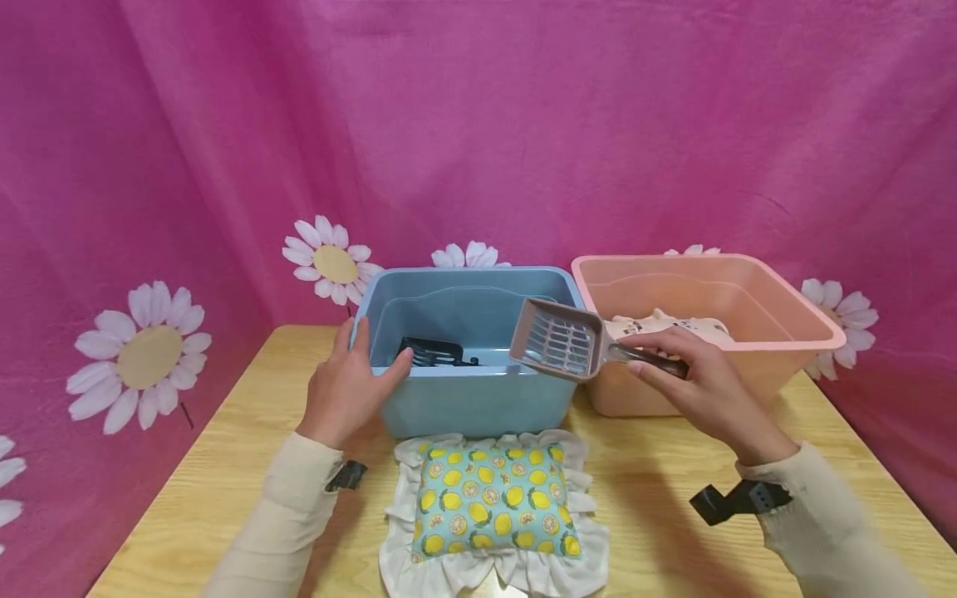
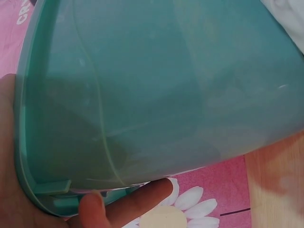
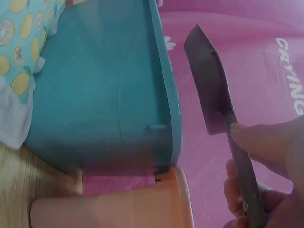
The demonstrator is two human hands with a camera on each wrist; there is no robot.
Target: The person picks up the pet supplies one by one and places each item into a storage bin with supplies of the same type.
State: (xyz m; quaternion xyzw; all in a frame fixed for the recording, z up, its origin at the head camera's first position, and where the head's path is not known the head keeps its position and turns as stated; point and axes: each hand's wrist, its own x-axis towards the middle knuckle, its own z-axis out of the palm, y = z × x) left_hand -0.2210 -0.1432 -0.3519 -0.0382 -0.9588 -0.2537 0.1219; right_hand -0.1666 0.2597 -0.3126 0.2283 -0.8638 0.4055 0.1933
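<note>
My right hand (image 1: 699,378) grips the dark handle of a brown slotted litter scoop (image 1: 562,339). The scoop's head hangs over the front right rim of a blue bin (image 1: 471,407), and the right wrist view shows the scoop (image 3: 209,80) edge-on, apart from the bin. At the bin's front left corner, my left hand (image 1: 347,390) holds the rim, fingers around its outer side; those fingers (image 2: 142,202) show in the left wrist view. Inside the blue bin lies a black slotted scoop (image 1: 432,350), partly hidden by the front wall.
A pink bin (image 1: 785,345) stands right of the blue one, holding a pale patterned item (image 1: 673,325). In front lies a lemon-print cushion (image 1: 489,502) with white ruffles. All sit on a wooden table (image 1: 202,490) before a pink daisy curtain (image 1: 463,124).
</note>
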